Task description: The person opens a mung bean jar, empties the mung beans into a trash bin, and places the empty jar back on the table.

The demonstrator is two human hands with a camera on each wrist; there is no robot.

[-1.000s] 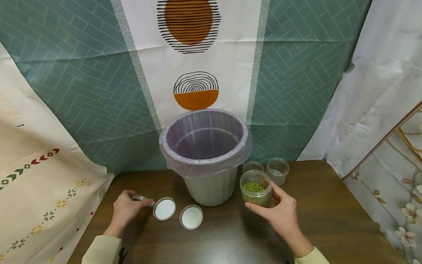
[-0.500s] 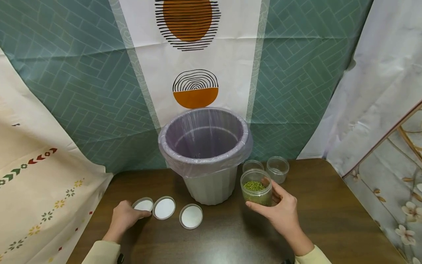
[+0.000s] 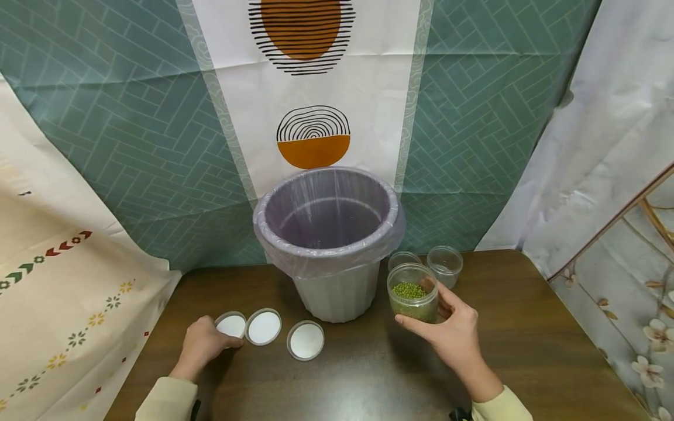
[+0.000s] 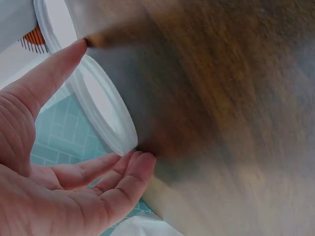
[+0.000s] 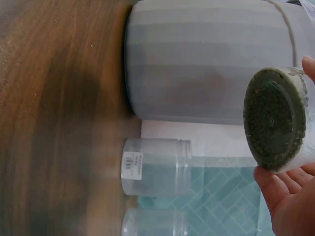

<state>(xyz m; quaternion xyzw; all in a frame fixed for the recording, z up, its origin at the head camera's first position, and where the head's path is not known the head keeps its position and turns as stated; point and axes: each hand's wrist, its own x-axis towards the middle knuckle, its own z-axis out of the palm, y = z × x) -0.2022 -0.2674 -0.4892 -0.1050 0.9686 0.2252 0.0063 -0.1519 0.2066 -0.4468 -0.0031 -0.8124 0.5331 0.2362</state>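
My right hand (image 3: 453, 330) grips a clear plastic jar (image 3: 413, 307), open at the top and partly filled with green mung beans (image 3: 409, 290). It is raised off the table, and its round base faces the right wrist view. At the left, my left hand (image 3: 204, 344) is beside a flat round lid (image 3: 231, 325) with a white inside. In the left wrist view, thumb (image 4: 64, 61) and fingers (image 4: 130, 174) stand wide apart at opposite sides of the lid's rim, fingertips down at the tabletop. Another lid (image 3: 264, 327) lies right against it, and a third lid (image 3: 306, 341) is farther right.
A pale ribbed bin (image 3: 337, 292) with a clear purplish liner stands at the back middle. Behind the held jar are two clear jars (image 3: 444, 266), lidless and without beans, one bearing a label (image 5: 132, 165). Patterned cloths (image 3: 474, 146) close off the back and sides of the wooden table (image 3: 326, 392).
My left hand has tipped the tilted lid down flat beside the other two, and its fingers have lowered with it. The right hand keeps the jar in nearly the same place.
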